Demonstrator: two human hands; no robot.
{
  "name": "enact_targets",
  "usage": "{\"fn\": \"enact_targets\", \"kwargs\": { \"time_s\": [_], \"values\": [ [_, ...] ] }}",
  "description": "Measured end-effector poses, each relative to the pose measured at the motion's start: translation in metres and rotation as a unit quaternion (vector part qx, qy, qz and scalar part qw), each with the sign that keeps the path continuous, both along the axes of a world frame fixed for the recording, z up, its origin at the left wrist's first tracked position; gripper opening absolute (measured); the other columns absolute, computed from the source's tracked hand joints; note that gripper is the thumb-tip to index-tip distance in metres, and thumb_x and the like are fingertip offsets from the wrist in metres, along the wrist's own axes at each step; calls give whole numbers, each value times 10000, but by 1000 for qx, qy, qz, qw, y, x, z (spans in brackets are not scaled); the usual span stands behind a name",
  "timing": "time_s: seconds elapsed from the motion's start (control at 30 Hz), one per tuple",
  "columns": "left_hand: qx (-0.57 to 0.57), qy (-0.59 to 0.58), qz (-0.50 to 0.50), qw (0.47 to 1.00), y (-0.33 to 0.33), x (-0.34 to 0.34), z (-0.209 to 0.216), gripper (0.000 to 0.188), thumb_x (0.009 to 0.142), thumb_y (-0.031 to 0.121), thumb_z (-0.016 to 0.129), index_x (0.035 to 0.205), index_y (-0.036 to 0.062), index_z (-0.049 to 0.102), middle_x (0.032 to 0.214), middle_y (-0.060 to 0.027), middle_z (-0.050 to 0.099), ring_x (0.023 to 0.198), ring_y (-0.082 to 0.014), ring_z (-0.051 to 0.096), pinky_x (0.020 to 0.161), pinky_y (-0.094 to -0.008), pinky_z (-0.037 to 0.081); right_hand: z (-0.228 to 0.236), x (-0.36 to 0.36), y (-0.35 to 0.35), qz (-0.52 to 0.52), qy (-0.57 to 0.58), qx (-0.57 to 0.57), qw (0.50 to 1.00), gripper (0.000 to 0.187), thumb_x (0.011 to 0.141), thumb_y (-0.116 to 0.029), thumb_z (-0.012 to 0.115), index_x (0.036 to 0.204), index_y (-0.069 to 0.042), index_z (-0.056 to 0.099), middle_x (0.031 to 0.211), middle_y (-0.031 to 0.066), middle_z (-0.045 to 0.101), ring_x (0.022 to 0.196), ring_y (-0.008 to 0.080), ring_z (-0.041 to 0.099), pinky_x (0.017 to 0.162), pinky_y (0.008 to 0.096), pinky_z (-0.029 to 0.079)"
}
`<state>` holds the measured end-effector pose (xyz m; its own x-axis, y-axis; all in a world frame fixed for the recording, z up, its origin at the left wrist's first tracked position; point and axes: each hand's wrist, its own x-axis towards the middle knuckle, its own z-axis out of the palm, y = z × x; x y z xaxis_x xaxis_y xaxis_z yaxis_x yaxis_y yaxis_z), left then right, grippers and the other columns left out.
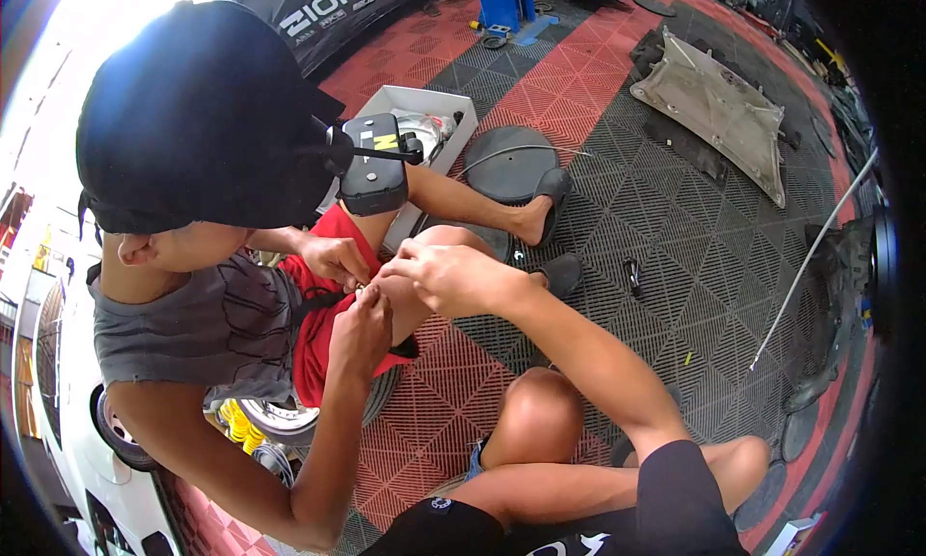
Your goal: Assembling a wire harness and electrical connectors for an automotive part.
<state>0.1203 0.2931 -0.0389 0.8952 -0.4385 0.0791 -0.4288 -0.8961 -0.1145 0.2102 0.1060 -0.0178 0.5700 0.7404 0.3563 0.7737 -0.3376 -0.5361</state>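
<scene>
My right hand [446, 274] reaches left to meet a co-worker's two hands above the co-worker's thigh. Its thumb and fingertips are pinched together, right beside a tiny, light, metallic-looking piece [361, 289] between the co-worker's fingers. Whatever my own fingertips grip is too small and covered to make out. The co-worker's near hand [363, 326] pinches that piece from below, while the far hand [335, 258] closes on it from above. My left forearm [559, 491] lies low across my lap, and its hand is hidden behind my right sleeve.
The co-worker, in a black cap [203, 122], sits close on the left. Ahead are a white box [458, 136] of parts and a round black disc [511, 165]. A grey panel [714, 103] and a thin pale rod [815, 267] lie right. A wheel [280, 423] stands beneath the co-worker.
</scene>
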Motion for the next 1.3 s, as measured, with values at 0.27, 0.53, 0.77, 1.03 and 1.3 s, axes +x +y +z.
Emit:
{"fn": "enact_targets", "kwargs": {
  "time_s": [0.27,0.53,0.77,1.03,1.3],
  "values": [
    [53,161,-192,967,-254,-155,-75,260,827,201,652,1039,63,712,1085,-130,676,983,-306,656,833,-427,522,0,-30,-52,-50,79,-29,995,346,922,-98,572,1267,-128,592,1153,127,594,1006,343,654,857,467,548],
    [127,298,-355,877,-380,-232,-78,281,868,274,629,1080,114,722,1048,-106,693,926,-308,649,811,-465,471,13,-62,-92,-32,41,-78,996,301,905,-108,592,1203,-89,625,1114,143,615,1002,332,670,867,456,546],
    [182,403,-481,757,-428,-251,-64,303,905,337,609,1116,158,731,1015,-84,709,877,-310,643,792,-499,427,28,-130,-195,-64,64,-204,975,251,931,-182,610,1173,-125,649,1045,96,626,920,301,674,816,438,553],
    [192,357,-476,781,-410,-242,-56,349,997,425,530,1162,197,735,995,-57,694,893,-260,618,761,-452,372,38,-224,-280,-172,213,-253,928,295,942,-242,606,1209,-128,658,1075,66,652,1006,279,648,877,432,517],
    [195,377,-472,773,-401,-228,-68,379,950,312,553,1180,72,736,1194,-94,701,1079,-258,632,845,-438,405,28,-240,-296,-283,179,-260,906,309,915,-246,644,1190,-106,659,1092,75,668,1023,279,642,911,432,498]
  ]
}}
